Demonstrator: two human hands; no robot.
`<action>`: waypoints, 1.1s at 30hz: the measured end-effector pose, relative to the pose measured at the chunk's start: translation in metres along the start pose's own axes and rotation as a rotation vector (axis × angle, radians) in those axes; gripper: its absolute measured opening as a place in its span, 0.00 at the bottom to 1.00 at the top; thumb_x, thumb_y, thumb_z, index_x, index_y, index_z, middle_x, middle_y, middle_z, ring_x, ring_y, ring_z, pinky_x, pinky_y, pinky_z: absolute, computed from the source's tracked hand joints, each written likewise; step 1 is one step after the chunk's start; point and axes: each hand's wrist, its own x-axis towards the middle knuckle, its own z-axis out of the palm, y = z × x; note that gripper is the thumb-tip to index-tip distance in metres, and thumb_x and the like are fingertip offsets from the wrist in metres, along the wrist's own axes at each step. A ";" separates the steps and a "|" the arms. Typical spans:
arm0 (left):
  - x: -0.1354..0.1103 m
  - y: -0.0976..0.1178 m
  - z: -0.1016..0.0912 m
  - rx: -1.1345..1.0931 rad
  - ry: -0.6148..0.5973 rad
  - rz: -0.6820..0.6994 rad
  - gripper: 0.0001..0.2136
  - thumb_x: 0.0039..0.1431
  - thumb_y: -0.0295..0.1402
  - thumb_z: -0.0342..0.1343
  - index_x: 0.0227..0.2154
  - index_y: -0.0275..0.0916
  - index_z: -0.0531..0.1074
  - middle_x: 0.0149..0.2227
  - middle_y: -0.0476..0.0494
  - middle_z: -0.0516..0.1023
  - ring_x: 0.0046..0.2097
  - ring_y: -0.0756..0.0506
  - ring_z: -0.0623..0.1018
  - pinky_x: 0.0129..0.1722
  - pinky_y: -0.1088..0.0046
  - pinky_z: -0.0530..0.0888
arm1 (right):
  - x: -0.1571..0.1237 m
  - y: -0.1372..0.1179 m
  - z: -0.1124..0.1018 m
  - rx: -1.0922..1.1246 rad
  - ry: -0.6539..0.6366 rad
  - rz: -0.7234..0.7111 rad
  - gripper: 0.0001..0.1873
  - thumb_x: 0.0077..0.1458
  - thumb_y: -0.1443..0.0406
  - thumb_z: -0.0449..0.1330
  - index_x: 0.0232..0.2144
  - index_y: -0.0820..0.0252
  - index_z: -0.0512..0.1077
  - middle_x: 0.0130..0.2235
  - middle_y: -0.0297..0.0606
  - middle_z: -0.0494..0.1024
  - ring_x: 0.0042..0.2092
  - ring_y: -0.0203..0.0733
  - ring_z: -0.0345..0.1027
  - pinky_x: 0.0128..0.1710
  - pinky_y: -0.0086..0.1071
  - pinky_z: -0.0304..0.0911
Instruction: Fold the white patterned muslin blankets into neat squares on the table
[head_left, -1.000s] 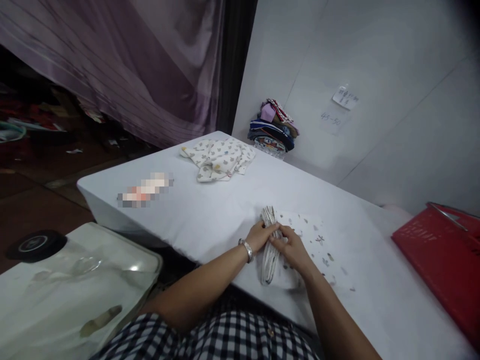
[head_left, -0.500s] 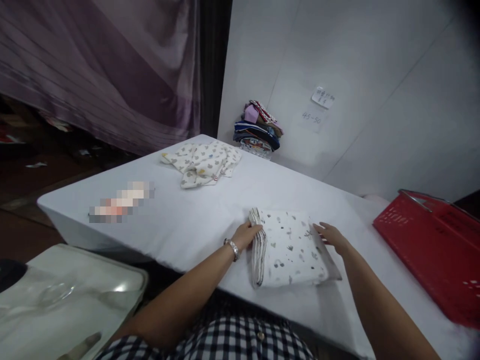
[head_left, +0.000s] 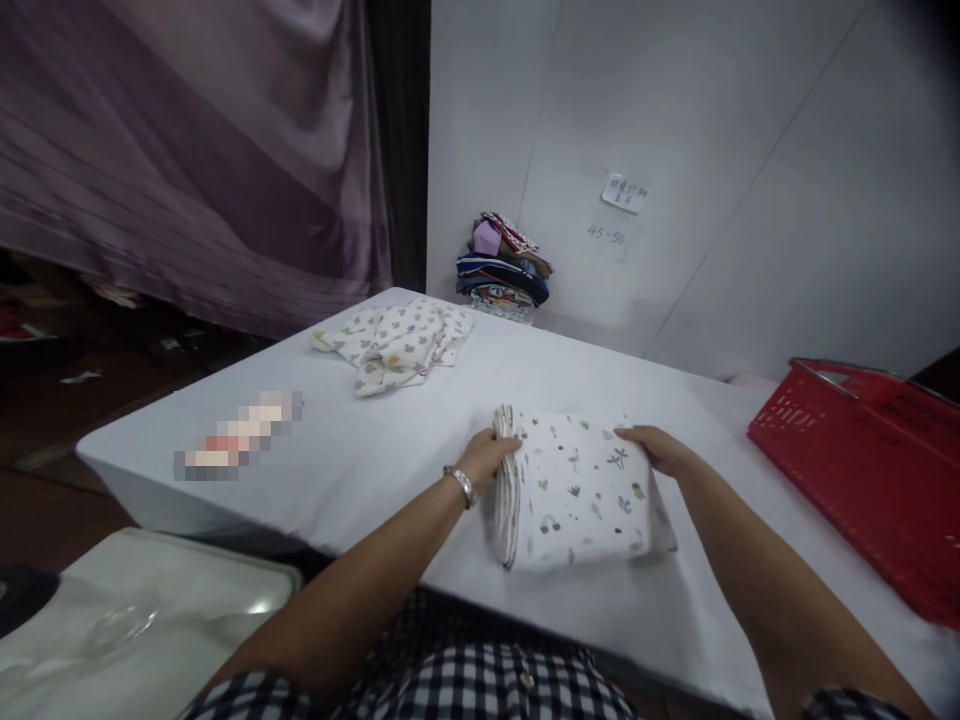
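A folded white cloth [head_left: 581, 495] with small grey and green prints lies near the table's front edge, its stacked layers showing along the left side. My left hand [head_left: 486, 455] grips those layers, thumb on top and fingers behind; a silver bracelet circles the wrist. At the upper right corner, my right hand [head_left: 654, 447] pinches the cloth between thumb and fingers. A crumpled cream garment [head_left: 409, 340] with grey prints rests farther back on the table, away from both hands.
The white-covered table [head_left: 360, 455] carries a blurred-out item [head_left: 238, 435] at left. A red plastic basket [head_left: 862, 470] stands at right. Folded clothes [head_left: 504, 265] are piled by the wall behind. A pale, plastic-looking surface [head_left: 150, 600] is at lower left.
My right hand has closed from loose fingers beside the cloth to a pinch on its upper right corner. My left hand keeps its grip. The view has shifted slightly.
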 end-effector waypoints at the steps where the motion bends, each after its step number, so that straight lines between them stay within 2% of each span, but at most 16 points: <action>1: 0.002 0.012 -0.004 0.015 -0.003 0.036 0.12 0.42 0.34 0.60 0.31 0.35 0.69 0.30 0.44 0.75 0.31 0.47 0.74 0.28 0.72 0.69 | -0.002 -0.011 -0.003 0.033 -0.023 -0.050 0.18 0.43 0.60 0.63 0.35 0.69 0.71 0.39 0.52 0.76 0.40 0.48 0.72 0.42 0.39 0.67; 3: 0.009 0.044 -0.015 0.062 0.001 0.177 0.12 0.41 0.33 0.60 0.30 0.34 0.69 0.28 0.46 0.73 0.30 0.48 0.73 0.30 0.72 0.69 | -0.008 -0.038 -0.011 0.078 -0.029 -0.189 0.18 0.41 0.62 0.64 0.35 0.68 0.72 0.39 0.52 0.77 0.39 0.49 0.72 0.43 0.41 0.66; 5: 0.017 0.081 -0.027 0.101 -0.015 0.407 0.12 0.40 0.31 0.60 0.30 0.33 0.68 0.29 0.46 0.73 0.32 0.48 0.73 0.35 0.71 0.69 | -0.017 -0.071 -0.017 0.078 0.020 -0.378 0.20 0.39 0.62 0.65 0.36 0.67 0.72 0.40 0.49 0.77 0.41 0.49 0.71 0.44 0.43 0.65; 7: 0.022 0.115 -0.041 0.134 -0.061 0.661 0.15 0.40 0.29 0.60 0.34 0.33 0.68 0.34 0.45 0.74 0.37 0.47 0.73 0.40 0.69 0.69 | -0.027 -0.101 -0.018 0.051 0.088 -0.619 0.24 0.36 0.62 0.67 0.39 0.65 0.72 0.43 0.46 0.76 0.45 0.49 0.69 0.47 0.44 0.63; 9: 0.023 0.135 -0.057 0.263 -0.054 0.896 0.19 0.41 0.28 0.58 0.40 0.33 0.67 0.40 0.43 0.74 0.43 0.45 0.72 0.46 0.67 0.67 | -0.037 -0.117 -0.013 -0.007 0.182 -0.836 0.27 0.35 0.61 0.68 0.42 0.62 0.71 0.46 0.42 0.74 0.48 0.48 0.66 0.50 0.43 0.60; 10: 0.022 0.137 -0.065 0.365 -0.018 0.990 0.20 0.42 0.28 0.58 0.43 0.33 0.67 0.44 0.42 0.73 0.47 0.44 0.70 0.49 0.66 0.66 | -0.042 -0.117 -0.008 -0.048 0.242 -0.911 0.28 0.36 0.60 0.68 0.42 0.61 0.71 0.46 0.41 0.74 0.49 0.48 0.65 0.51 0.43 0.59; 12: 0.020 0.121 -0.081 0.597 0.057 1.107 0.23 0.44 0.28 0.57 0.47 0.34 0.66 0.50 0.39 0.69 0.54 0.42 0.66 0.53 0.64 0.62 | -0.046 -0.099 0.005 -0.159 0.371 -0.989 0.26 0.40 0.57 0.66 0.43 0.60 0.71 0.46 0.41 0.74 0.49 0.47 0.65 0.52 0.44 0.58; 14: 0.018 0.083 -0.095 0.805 0.060 1.137 0.23 0.46 0.27 0.56 0.49 0.36 0.66 0.54 0.38 0.66 0.57 0.41 0.62 0.56 0.62 0.59 | -0.044 -0.058 0.023 -0.300 0.454 -1.004 0.23 0.45 0.55 0.61 0.43 0.58 0.71 0.47 0.42 0.73 0.50 0.47 0.64 0.53 0.43 0.57; 16: 0.015 0.035 -0.106 0.978 -0.032 1.112 0.22 0.49 0.25 0.54 0.49 0.38 0.66 0.54 0.39 0.66 0.58 0.42 0.62 0.56 0.62 0.58 | -0.037 -0.005 0.041 -0.413 0.411 -0.984 0.19 0.48 0.54 0.58 0.40 0.57 0.72 0.50 0.43 0.71 0.52 0.47 0.62 0.53 0.43 0.57; 18: 0.011 -0.007 -0.112 1.107 -0.148 1.057 0.19 0.52 0.24 0.51 0.48 0.41 0.67 0.53 0.41 0.68 0.57 0.43 0.63 0.57 0.61 0.58 | -0.031 0.046 0.056 -0.508 0.282 -0.940 0.17 0.48 0.53 0.56 0.36 0.56 0.73 0.49 0.44 0.71 0.51 0.48 0.63 0.51 0.43 0.59; 19: 0.008 -0.023 -0.114 1.147 -0.194 1.037 0.18 0.53 0.24 0.49 0.47 0.42 0.68 0.53 0.43 0.69 0.58 0.43 0.62 0.57 0.60 0.57 | -0.029 0.067 0.060 -0.530 0.240 -0.925 0.16 0.49 0.55 0.56 0.37 0.55 0.73 0.51 0.44 0.69 0.52 0.47 0.62 0.51 0.43 0.60; 21: 0.002 -0.040 -0.116 1.190 -0.240 1.007 0.17 0.54 0.23 0.48 0.46 0.43 0.69 0.54 0.44 0.68 0.60 0.44 0.59 0.58 0.59 0.56 | -0.028 0.093 0.062 -0.594 0.191 -0.893 0.15 0.50 0.57 0.55 0.40 0.53 0.72 0.53 0.42 0.67 0.54 0.47 0.59 0.52 0.44 0.58; 24: -0.004 -0.042 -0.118 1.182 -0.246 0.967 0.19 0.51 0.19 0.47 0.45 0.43 0.69 0.55 0.46 0.66 0.61 0.44 0.57 0.58 0.59 0.56 | -0.031 0.101 0.052 -0.661 0.161 -0.835 0.15 0.52 0.58 0.53 0.41 0.50 0.73 0.55 0.37 0.66 0.56 0.46 0.57 0.55 0.47 0.55; 28: -0.009 -0.038 -0.123 1.031 -0.235 0.928 0.23 0.46 0.17 0.45 0.44 0.41 0.69 0.56 0.45 0.65 0.61 0.45 0.57 0.57 0.59 0.59 | -0.045 0.080 0.043 -0.602 0.172 -0.750 0.15 0.55 0.58 0.49 0.38 0.49 0.75 0.53 0.35 0.68 0.57 0.46 0.57 0.57 0.47 0.53; 31: -0.014 -0.039 -0.123 0.811 -0.095 0.865 0.22 0.44 0.16 0.43 0.41 0.41 0.71 0.52 0.45 0.69 0.57 0.46 0.64 0.56 0.60 0.62 | -0.059 0.060 0.059 -0.540 0.195 -0.779 0.15 0.56 0.58 0.50 0.41 0.50 0.73 0.54 0.35 0.66 0.58 0.46 0.55 0.58 0.46 0.52; 33: -0.021 -0.038 -0.120 0.692 0.005 0.783 0.21 0.46 0.17 0.42 0.38 0.41 0.73 0.48 0.45 0.73 0.51 0.48 0.69 0.53 0.64 0.65 | -0.065 0.051 0.078 -0.587 0.151 -0.834 0.18 0.56 0.57 0.51 0.47 0.50 0.69 0.57 0.36 0.63 0.60 0.45 0.52 0.59 0.46 0.50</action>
